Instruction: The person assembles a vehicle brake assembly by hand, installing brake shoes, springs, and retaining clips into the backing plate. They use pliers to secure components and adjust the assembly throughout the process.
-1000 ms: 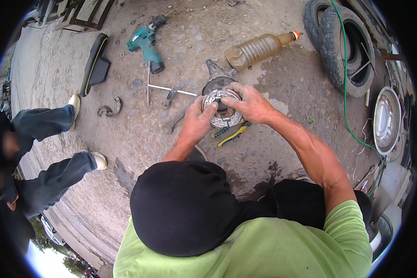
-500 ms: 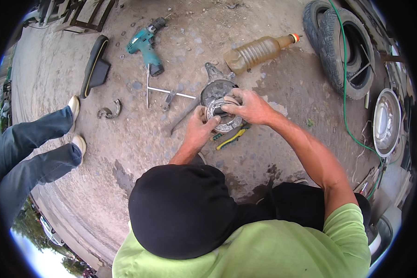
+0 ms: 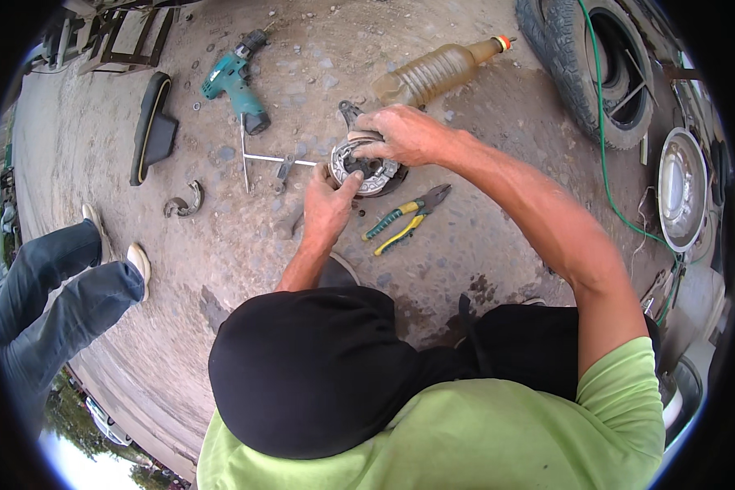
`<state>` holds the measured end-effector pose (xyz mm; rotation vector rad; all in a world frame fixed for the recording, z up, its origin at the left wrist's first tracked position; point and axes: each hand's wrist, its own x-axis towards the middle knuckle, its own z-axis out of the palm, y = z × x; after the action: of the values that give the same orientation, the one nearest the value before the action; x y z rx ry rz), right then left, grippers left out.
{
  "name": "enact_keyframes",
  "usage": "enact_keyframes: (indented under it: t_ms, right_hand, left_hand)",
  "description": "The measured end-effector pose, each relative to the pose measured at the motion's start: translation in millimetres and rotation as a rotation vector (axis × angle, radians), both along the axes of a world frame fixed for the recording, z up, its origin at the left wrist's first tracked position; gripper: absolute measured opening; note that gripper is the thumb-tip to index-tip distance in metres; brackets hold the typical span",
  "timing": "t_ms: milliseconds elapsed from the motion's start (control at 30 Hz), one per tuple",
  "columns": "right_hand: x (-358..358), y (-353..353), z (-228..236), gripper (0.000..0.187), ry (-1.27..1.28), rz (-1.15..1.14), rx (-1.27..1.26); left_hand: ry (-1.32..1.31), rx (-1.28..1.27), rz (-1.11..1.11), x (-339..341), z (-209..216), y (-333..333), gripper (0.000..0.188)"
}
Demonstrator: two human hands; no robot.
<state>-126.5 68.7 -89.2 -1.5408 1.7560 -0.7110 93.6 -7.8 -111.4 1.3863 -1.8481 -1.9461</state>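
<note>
A ring-shaped pair of brake shoes (image 3: 381,181) sits on or just over a grimy metal brake plate (image 3: 349,113), whose lug sticks out at the far side. My left hand (image 3: 328,202) grips the near left of the shoes, its thumb on the inner edge. From the far right, my right hand (image 3: 404,135) clasps the opposite side, its fingers bent over the rim; its fingertips are partly hidden. Combination pliers (image 3: 408,219) with green and yellow handles lie on the ground just nearer than the shoes. Left of my left hand is a T-handle wrench (image 3: 273,158).
A teal cordless drill (image 3: 235,88), a dirty plastic bottle (image 3: 437,75) and a loose curved brake shoe (image 3: 184,201) lie around. Tyres (image 3: 584,73), a green hose (image 3: 608,175) and a metal wheel rim (image 3: 682,189) line the right. Someone's legs (image 3: 73,278) are at left.
Both hands have moved the brake shoes left and away from me, onto the brake plate. My right hand has shifted to their far edge. The pliers now show fully.
</note>
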Motion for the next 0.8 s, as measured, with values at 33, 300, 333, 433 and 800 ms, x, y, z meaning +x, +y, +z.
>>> enact_keyframes:
  t_ms: [33,300,333,433,800]
  right_hand:
    - [-1,-3,-3,0.046,0.025,0.019,0.007]
    - [-4,13,-20,0.044,0.05,0.111,-0.032]
    - [-4,15,-24,0.044,0.04,0.107,-0.054]
    - [-3,17,-28,0.044,0.001,0.09,-0.085]
    - [-5,27,-23,0.059,-0.049,0.172,-0.016]
  left_hand:
    - [-0.014,0.016,0.013,-2,3,0,0.042]
    - [-0.004,0.138,0.064,4,-5,34,0.043]
    - [0.014,0.127,0.066,3,-7,36,0.043]
    - [0.032,0.076,0.072,4,-16,38,0.042]
    - [-0.255,-0.401,-0.057,-3,-11,36,0.046]
